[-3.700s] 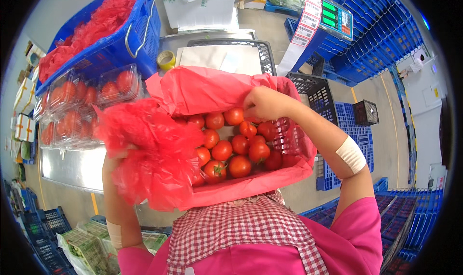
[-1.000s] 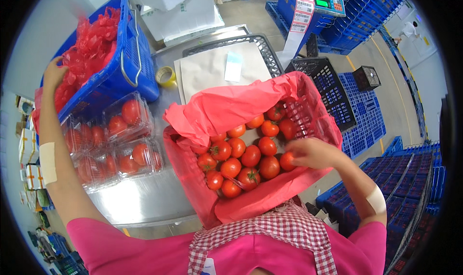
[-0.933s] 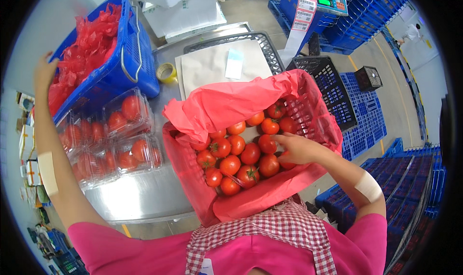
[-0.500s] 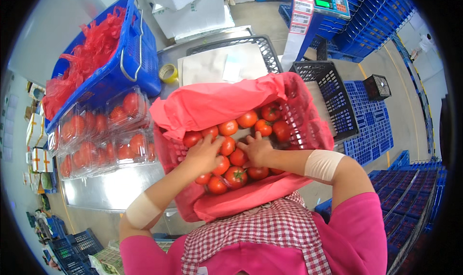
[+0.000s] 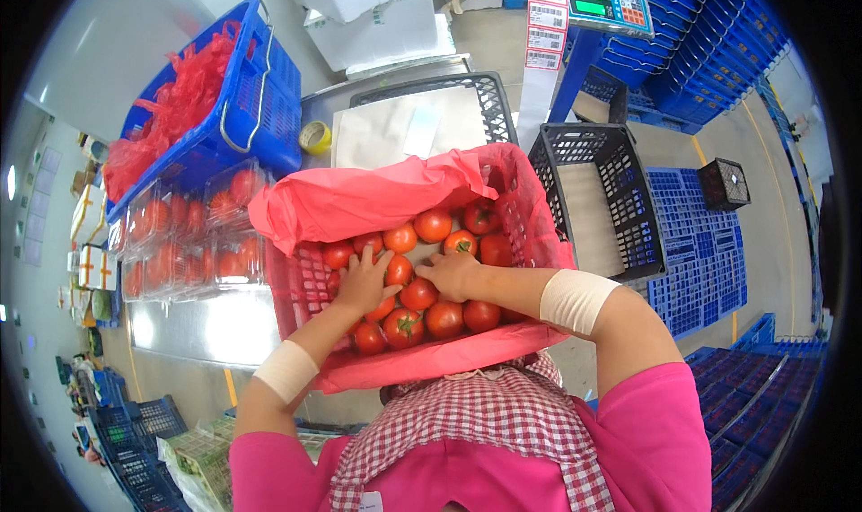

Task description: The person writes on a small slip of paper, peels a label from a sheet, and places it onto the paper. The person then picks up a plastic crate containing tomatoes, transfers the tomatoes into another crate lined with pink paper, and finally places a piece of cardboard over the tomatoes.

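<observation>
A red-lined plastic crate [image 5: 296,297] holds several red tomatoes [image 5: 405,327] in front of me, pink paper [image 5: 368,198] folded along its back edge. My left hand [image 5: 364,280] rests among the fruit at the crate's left half, fingers spread against the tomatoes. Just to its right, my right hand [image 5: 449,275] touches tomatoes, its fingers apart and slightly bent. Neither hand visibly lifts one. Clear clamshell packs of tomatoes [image 5: 162,261] are stacked at the left on a steel table [image 5: 180,332].
A blue basket [image 5: 274,126] of red bags stands back left, yellow tape [image 5: 315,137] beside it. Behind the crate lies pale paper [image 5: 368,131] in a black crate. Right are a scale [image 5: 602,0], an empty-looking black crate [image 5: 597,198] and blue pallets [image 5: 696,252]; white foam boxes [image 5: 377,27] sit behind.
The red bags earlier in my left hand are off the crate. My left hand moved from the blue basket down into the tomatoes beside my right hand, which shifted left.
</observation>
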`<state>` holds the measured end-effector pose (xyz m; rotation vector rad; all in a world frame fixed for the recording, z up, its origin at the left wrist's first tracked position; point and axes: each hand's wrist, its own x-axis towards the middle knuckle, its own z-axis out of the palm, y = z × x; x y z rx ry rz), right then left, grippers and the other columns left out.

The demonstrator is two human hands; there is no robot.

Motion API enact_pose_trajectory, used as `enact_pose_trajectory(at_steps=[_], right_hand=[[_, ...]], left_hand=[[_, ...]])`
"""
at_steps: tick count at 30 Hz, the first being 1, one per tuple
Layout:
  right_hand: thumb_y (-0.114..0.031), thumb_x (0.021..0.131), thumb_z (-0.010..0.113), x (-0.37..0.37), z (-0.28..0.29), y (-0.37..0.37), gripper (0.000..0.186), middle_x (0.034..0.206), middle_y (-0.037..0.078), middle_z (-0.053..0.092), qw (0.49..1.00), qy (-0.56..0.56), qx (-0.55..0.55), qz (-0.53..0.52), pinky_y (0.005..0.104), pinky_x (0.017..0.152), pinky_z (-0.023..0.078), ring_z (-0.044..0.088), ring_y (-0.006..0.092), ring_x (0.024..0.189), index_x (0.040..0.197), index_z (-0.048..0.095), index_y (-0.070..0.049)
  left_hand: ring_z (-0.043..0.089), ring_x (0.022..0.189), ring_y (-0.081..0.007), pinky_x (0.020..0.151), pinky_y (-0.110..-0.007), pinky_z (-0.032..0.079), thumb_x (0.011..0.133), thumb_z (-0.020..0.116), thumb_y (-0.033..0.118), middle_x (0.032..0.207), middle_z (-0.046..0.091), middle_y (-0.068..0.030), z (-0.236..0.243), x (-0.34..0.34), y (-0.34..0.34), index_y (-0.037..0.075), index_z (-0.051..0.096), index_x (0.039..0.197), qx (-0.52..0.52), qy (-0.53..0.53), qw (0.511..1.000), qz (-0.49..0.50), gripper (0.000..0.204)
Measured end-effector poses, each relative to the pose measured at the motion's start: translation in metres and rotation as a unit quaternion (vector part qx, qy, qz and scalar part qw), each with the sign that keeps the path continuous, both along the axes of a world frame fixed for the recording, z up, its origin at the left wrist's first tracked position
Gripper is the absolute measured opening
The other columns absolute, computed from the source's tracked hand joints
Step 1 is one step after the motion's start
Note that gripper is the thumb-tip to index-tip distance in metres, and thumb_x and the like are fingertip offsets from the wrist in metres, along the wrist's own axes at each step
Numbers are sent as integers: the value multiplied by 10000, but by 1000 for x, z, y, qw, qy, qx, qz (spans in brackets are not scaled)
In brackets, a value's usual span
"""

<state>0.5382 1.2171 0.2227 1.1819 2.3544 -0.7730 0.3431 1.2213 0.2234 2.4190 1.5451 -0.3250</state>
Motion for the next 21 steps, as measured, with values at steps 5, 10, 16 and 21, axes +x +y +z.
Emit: enact_pose_trajectory(at_steps=[5,10,16,21], right_hand=[[-474,703,637,-18,10,-17,775,1279,129,402,996,-10,-39,-75,509,893,361,386,317,1164,1336,290,-191],[-569,678,608,-19,-1,-19,688,1059,131,548,998,21,59,-4,434,772,451,524,307,999,1146,422,-100],[-540,684,617,-10,1,-2,634,856,157,610,994,73,79,24,407,654,495,615,302,796,1053,467,-46],[-537,737,580,69,134,28,645,974,162,602,947,277,-23,-162,355,776,472,604,282,847,1111,489,-18]], left_hand=[[454,1011,-401,811,-470,440,658,706,373,1256,320,-156,1,-12,5,224,368,1283,-25,-27,998,-48,726],[487,975,-386,795,-423,467,654,690,406,1215,422,-112,11,-3,11,277,343,1307,-39,18,992,-115,750],[583,812,-333,647,-416,475,680,621,508,1060,549,-110,6,-9,36,274,383,1279,-55,8,982,-183,686],[601,780,-315,633,-435,460,668,628,522,932,608,-117,4,-10,38,244,432,1253,-93,-34,986,-138,677]])
